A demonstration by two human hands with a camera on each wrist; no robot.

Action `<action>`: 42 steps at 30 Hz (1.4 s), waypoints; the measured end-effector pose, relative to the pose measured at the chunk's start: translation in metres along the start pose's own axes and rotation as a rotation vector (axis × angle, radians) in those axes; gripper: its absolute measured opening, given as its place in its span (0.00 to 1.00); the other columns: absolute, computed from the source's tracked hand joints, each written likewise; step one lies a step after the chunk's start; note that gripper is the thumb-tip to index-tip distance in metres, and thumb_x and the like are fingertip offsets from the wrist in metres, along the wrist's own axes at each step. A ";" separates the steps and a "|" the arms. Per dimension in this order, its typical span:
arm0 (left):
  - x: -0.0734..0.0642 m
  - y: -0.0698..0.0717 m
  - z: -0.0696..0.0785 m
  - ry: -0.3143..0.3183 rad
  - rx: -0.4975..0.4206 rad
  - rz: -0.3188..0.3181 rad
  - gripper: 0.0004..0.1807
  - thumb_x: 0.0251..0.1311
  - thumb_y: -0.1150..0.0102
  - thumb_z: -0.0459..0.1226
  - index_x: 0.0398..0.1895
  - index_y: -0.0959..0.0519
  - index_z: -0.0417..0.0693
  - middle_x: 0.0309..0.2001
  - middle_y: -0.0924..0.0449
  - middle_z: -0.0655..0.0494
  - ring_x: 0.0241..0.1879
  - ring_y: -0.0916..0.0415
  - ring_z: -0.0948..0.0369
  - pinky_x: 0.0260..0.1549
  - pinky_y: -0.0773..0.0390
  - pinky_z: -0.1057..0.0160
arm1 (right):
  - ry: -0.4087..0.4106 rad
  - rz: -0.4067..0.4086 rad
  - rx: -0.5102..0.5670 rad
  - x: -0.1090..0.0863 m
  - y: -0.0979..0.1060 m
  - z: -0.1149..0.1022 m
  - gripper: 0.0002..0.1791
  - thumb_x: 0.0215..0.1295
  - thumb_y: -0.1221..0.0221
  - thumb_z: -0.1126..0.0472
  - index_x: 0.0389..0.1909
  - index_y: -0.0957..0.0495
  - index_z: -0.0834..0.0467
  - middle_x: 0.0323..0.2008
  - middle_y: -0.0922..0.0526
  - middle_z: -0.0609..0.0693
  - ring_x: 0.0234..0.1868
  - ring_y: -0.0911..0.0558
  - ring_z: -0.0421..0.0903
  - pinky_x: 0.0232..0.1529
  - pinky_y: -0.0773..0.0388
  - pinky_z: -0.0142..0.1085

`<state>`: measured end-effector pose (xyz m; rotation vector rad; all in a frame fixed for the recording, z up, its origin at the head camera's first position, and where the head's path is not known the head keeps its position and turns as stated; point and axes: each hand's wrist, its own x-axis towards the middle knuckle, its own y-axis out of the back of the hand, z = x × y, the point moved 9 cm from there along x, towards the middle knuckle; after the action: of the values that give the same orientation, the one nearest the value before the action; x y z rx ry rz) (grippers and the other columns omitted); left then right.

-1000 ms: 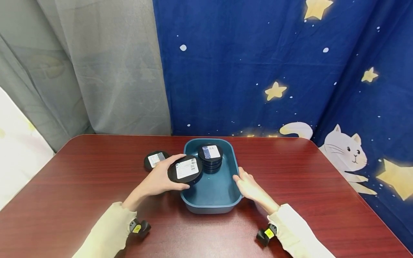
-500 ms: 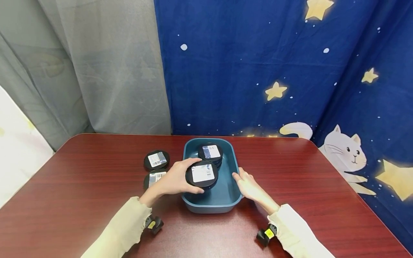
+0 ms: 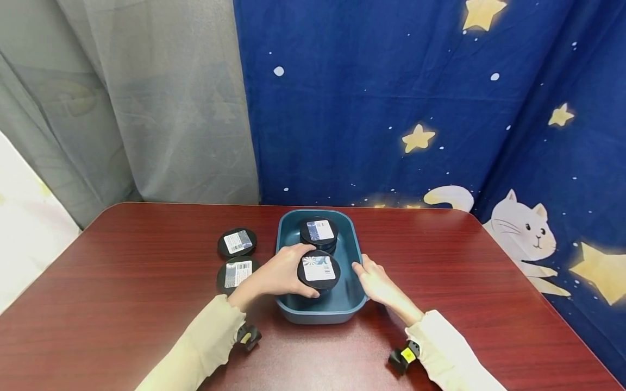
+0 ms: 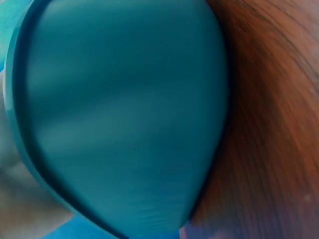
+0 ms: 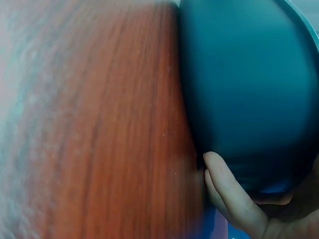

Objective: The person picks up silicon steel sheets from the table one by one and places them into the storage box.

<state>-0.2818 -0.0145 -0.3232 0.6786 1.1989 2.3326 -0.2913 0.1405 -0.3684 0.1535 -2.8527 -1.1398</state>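
Observation:
My left hand (image 3: pixel 281 273) grips a flat, round black container (image 3: pixel 319 271) with a white-and-blue label, fingers on its far side and thumb on its near side. It is inside the blue-green bin (image 3: pixel 320 317); whether it touches the floor cannot be told. Right behind it in the bin stands a stack of similar black containers (image 3: pixel 318 230). On the bin's right side my right hand (image 3: pixel 375 280) holds the rim and wall; in the right wrist view its fingers (image 5: pixel 227 191) lie against the outer wall. The left wrist view shows mostly the bin's outside wall (image 4: pixel 124 119).
Left of the bin, two more labelled black round containers, a far one (image 3: pixel 237 243) and a near one (image 3: pixel 237 274), lie on the reddish wooden table (image 3: pixel 146 271). Behind the table hang a grey curtain (image 3: pixel 181 108) and a blue starry one (image 3: pixel 342 108).
My left hand has carried the black container rightward from over the bin's left edge to inside the bin, uncovering the near container on the table. The right hand has stayed put.

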 end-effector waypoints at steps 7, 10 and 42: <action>0.004 -0.011 0.004 0.018 0.023 -0.060 0.46 0.29 0.27 0.48 0.53 0.33 0.32 0.50 0.28 0.41 0.47 0.31 0.48 0.47 0.31 0.53 | -0.004 -0.006 0.011 0.000 -0.001 0.001 0.13 0.64 0.57 0.61 0.43 0.33 0.66 0.33 0.25 0.61 0.29 0.24 0.50 0.20 0.29 0.35; 0.006 -0.016 0.004 0.028 0.038 -0.081 0.46 0.28 0.27 0.47 0.53 0.32 0.32 0.49 0.28 0.41 0.46 0.31 0.48 0.47 0.30 0.54 | -0.004 -0.006 0.004 0.000 -0.001 0.001 0.13 0.64 0.57 0.61 0.43 0.33 0.67 0.33 0.25 0.60 0.31 0.24 0.51 0.21 0.28 0.36; 0.007 -0.043 0.007 0.053 0.129 -0.222 0.45 0.29 0.26 0.44 0.52 0.33 0.30 0.47 0.29 0.41 0.47 0.31 0.51 0.48 0.32 0.55 | 0.007 -0.015 0.002 0.000 -0.001 0.001 0.16 0.64 0.58 0.61 0.47 0.34 0.68 0.38 0.26 0.61 0.39 0.24 0.54 0.25 0.26 0.36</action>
<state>-0.2766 0.0172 -0.3535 0.4999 1.3829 2.1161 -0.2916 0.1405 -0.3703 0.1797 -2.8513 -1.1373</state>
